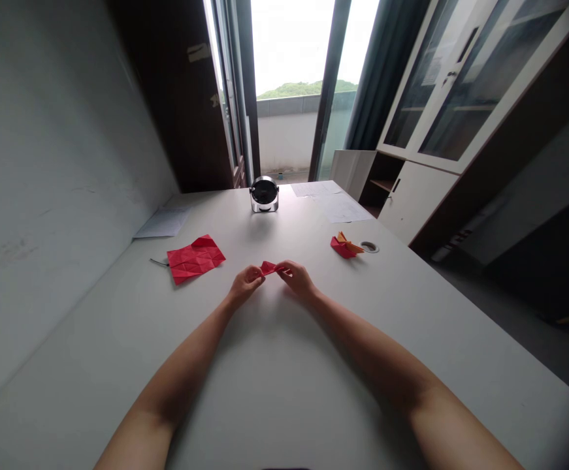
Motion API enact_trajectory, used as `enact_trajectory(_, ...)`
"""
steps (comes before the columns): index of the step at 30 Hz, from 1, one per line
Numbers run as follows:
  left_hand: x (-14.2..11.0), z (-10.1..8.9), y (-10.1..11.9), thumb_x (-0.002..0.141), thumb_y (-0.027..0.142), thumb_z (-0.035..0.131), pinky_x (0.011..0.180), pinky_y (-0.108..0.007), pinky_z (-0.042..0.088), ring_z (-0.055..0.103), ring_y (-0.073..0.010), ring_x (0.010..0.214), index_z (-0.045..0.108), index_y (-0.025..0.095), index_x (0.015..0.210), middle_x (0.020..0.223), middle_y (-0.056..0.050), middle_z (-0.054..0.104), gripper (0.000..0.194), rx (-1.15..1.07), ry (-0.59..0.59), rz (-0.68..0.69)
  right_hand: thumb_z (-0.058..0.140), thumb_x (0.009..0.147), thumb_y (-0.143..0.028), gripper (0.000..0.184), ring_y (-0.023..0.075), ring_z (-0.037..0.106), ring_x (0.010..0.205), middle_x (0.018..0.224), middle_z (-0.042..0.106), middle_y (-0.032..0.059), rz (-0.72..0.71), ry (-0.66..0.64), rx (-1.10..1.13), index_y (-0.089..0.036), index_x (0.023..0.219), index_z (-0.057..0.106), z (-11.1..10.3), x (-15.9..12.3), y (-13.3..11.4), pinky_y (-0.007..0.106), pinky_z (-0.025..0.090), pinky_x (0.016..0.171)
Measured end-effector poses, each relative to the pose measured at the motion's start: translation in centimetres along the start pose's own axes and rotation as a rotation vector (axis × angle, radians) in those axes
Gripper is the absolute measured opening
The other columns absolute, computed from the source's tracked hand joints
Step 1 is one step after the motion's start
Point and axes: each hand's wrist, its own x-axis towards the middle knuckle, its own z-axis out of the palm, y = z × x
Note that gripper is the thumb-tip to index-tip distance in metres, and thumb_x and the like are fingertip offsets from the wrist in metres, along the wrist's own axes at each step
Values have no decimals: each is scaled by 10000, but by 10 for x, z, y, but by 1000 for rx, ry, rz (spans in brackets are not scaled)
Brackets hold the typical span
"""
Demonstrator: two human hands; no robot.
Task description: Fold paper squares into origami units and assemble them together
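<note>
A small folded piece of red paper [268, 267] is held between my two hands, just above the white table. My left hand [247, 283] pinches its left end with thumb and fingers. At the other end, my right hand [294, 277] grips the paper the same way. The fingers cover both ends of it, so only the peaked middle shows. Off to the left lies a creased red paper sheet [196, 259] with one corner folded over. To the right sits a folded red and orange paper figure [345, 245].
A roll of tape [369, 247] lies beside the paper figure. Near the table's far edge stands a round black device on a metal stand [264, 194]. Papers [345, 209] lie at the back right, and another sheet [162, 222] by the left wall. A thin dark cord [159, 262] touches the creased sheet.
</note>
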Motion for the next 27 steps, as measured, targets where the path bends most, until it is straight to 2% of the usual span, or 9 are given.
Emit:
enact_trajectory(6, 1, -2, -4, 815, 503, 723, 668, -262, 477, 670, -179, 802, 627, 155, 936, 891, -74, 726, 380, -6, 35, -33, 634, 870, -477, 284, 199, 645, 787, 882, 703, 58, 23, -29, 34, -200, 871, 699, 0, 0, 0, 331, 538, 727)
enact_trajectory(11, 1, -1, -4, 848, 475, 695, 696, -278, 489, 730, -221, 862, 602, 165, 961, 885, -74, 732, 343, -58, 20, -46, 638, 860, -479, 288, 172, 603, 702, 765, 680, 26, 66, -40, -7, -198, 805, 669, -1, -1, -4, 310, 507, 705)
enact_trajectory(15, 1, 1, -4, 852, 431, 689, 698, -271, 487, 747, -223, 852, 544, 186, 998, 903, -61, 739, 321, -68, 21, -67, 647, 842, -446, 239, 165, 610, 709, 794, 697, 14, 86, -14, 13, -208, 859, 649, 1, -1, -4, 292, 494, 693)
enact_trajectory(18, 0, 2, -4, 862, 406, 675, 701, -274, 493, 747, -221, 844, 543, 187, 1100, 909, -68, 752, 349, -46, 25, -71, 635, 852, -407, 225, 161, 622, 711, 790, 700, 5, 87, -17, 42, -213, 963, 653, 2, -1, -2, 282, 488, 690)
enact_trajectory(22, -3, 4, -1, 887, 401, 641, 759, -324, 530, 744, -228, 848, 616, 182, 1190, 929, -78, 766, 374, 35, 16, -54, 609, 876, -378, 216, 163, 634, 715, 801, 713, 11, 65, -30, 20, -214, 1002, 675, 2, -2, -2, 285, 483, 700)
enact_trajectory(27, -7, 8, 9, 867, 449, 658, 735, -338, 554, 720, -238, 807, 747, 212, 1048, 885, -59, 776, 311, 202, 56, -38, 609, 897, -383, 198, 168, 643, 725, 818, 730, 21, 57, -44, -27, -213, 960, 690, 1, -3, -10, 281, 479, 698)
